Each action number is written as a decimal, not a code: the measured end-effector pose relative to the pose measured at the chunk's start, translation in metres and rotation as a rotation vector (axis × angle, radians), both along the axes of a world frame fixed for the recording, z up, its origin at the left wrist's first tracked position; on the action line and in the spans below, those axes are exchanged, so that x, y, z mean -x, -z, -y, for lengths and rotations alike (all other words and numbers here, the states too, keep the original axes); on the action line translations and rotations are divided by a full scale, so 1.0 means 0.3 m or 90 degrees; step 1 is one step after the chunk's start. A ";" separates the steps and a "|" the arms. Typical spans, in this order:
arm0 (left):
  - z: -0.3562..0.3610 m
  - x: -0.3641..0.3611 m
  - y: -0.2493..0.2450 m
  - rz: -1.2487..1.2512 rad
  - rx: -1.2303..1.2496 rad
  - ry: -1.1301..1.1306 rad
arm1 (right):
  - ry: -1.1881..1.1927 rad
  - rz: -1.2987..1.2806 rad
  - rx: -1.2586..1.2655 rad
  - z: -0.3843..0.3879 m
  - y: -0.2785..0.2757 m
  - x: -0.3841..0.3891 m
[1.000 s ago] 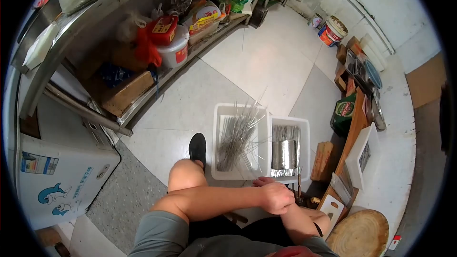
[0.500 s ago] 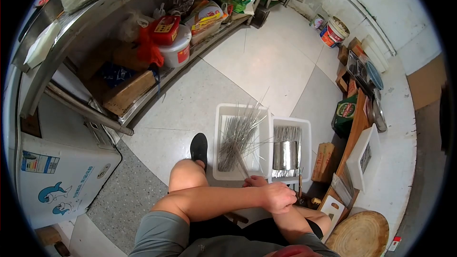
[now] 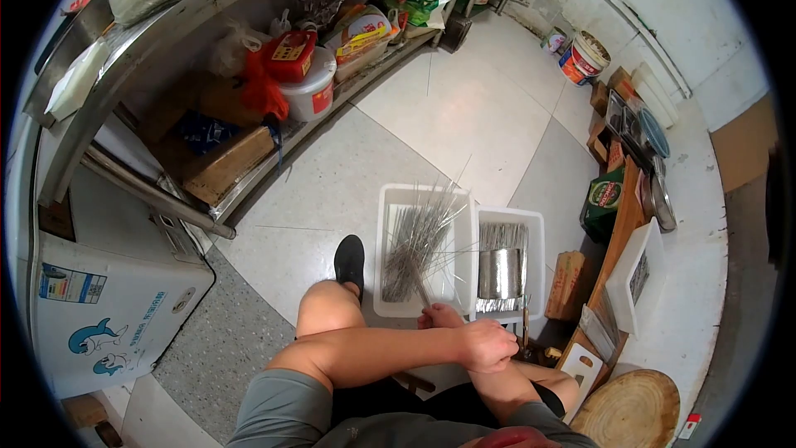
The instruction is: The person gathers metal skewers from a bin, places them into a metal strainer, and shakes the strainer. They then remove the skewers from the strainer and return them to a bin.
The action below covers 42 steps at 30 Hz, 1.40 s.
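Thin metal skewers (image 3: 404, 270) lie in a loose, spread pile in the left white tray (image 3: 382, 232). My right hand (image 3: 440, 316) is closed round the lower ends of a narrow bundle of them at the tray's near edge. My left arm crosses over the right one, and my left hand (image 3: 489, 346) rests closed on the right forearm; whatever its fingers hold is hidden. In the right white tray (image 3: 537, 261), more skewers (image 3: 502, 236) lie lined up, with a shiny metal cylinder (image 3: 500, 274) on top.
A metal shelf (image 3: 356, 83) with tubs and bags runs along the upper left. At lower left is a white appliance (image 3: 116, 307). A cardboard box (image 3: 566, 284), a wooden round (image 3: 628, 409) and a white tray (image 3: 622, 290) stand at the right. A bucket (image 3: 584, 58) is farther back.
The whole view has shifted slightly. Both hands keep nearly the same crossed pose, and the skewers look almost unchanged.
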<state>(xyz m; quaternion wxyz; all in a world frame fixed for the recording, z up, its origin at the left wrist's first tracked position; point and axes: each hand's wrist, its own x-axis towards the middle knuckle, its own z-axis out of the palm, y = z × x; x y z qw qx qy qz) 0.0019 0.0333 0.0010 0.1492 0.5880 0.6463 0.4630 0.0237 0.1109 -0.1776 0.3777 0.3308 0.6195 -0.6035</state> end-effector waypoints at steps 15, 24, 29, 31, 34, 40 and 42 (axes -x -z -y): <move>-0.006 0.002 0.011 -0.003 -0.002 -0.025 | 0.015 0.043 0.014 0.041 -0.001 0.057; -0.010 -0.004 0.012 -0.012 0.009 -0.041 | -0.230 -0.277 -0.072 -0.051 0.319 0.030; -0.036 -0.014 0.055 -0.038 0.002 -0.027 | -0.211 -0.211 -0.181 -0.010 0.181 0.062; -0.049 -0.006 0.054 -0.003 -0.013 -0.020 | -0.271 -0.420 -0.438 -0.015 0.212 0.018; -0.033 0.003 0.013 -0.014 0.015 -0.031 | -0.189 -0.429 -0.514 0.018 0.158 -0.030; -0.026 0.016 -0.013 -0.056 0.069 -0.016 | -0.125 -0.342 -0.247 0.023 0.132 -0.397; -0.016 -0.004 0.012 -0.054 0.033 -0.027 | -0.179 -0.261 -0.258 0.002 0.073 -0.405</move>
